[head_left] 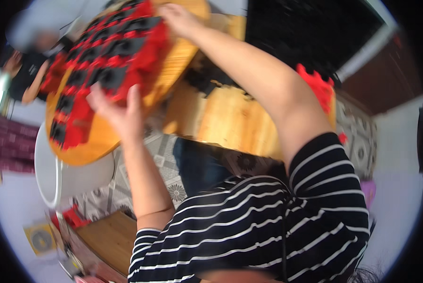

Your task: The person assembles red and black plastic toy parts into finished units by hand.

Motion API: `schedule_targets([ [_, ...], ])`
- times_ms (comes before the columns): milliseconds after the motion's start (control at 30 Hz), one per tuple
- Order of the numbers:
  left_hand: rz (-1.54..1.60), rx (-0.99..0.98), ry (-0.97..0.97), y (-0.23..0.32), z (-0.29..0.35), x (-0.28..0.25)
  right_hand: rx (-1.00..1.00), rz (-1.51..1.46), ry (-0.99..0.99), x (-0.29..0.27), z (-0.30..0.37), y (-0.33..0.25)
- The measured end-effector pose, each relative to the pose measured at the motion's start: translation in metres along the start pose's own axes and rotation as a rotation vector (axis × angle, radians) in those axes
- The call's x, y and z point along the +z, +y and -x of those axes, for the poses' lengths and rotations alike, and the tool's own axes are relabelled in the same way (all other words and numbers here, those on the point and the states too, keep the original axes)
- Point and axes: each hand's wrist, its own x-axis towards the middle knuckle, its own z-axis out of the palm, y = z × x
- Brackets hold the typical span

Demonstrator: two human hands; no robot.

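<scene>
Rows of black square pieces (126, 46) set among red material (150, 56) cover much of a wooden table with a rounded edge (96, 153). The picture is blurred, so their exact kind does not show. My left hand (119, 111) is at the near side of the rows, thumb and fingers spread, holding nothing that I can see. Farther off, my right hand (181, 21) reaches to the right edge of the red material, its fingers stretched out along it. Whether the fingertips touch it is unclear.
Another person (27, 75) is at the far left of the table. A white tub (84, 177) stands below the table's near edge. At right, a wooden surface (240, 122) carries black pieces and more red pieces (317, 87). A low brown bench (110, 236) is at lower left.
</scene>
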Motion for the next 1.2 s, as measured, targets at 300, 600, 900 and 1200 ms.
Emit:
schedule_targets([
  [300,0.179,0.323,-0.354,0.080,0.156,0.020,-0.254,1.210,-0.049,-0.218,0.283,-0.104],
  [600,0.836,-0.462,-0.998,0.201,0.143,0.195,0.134,1.204,-0.095,-0.357,0.359,-0.092],
  [900,0.479,0.011,-1.060,0.231,0.147,0.206,-0.129,1.295,-0.070,-0.362,0.410,-0.109],
  [1200,0.263,0.387,-0.613,0.212,0.147,0.100,0.102,1.177,0.182,-0.374,0.402,-0.090],
])
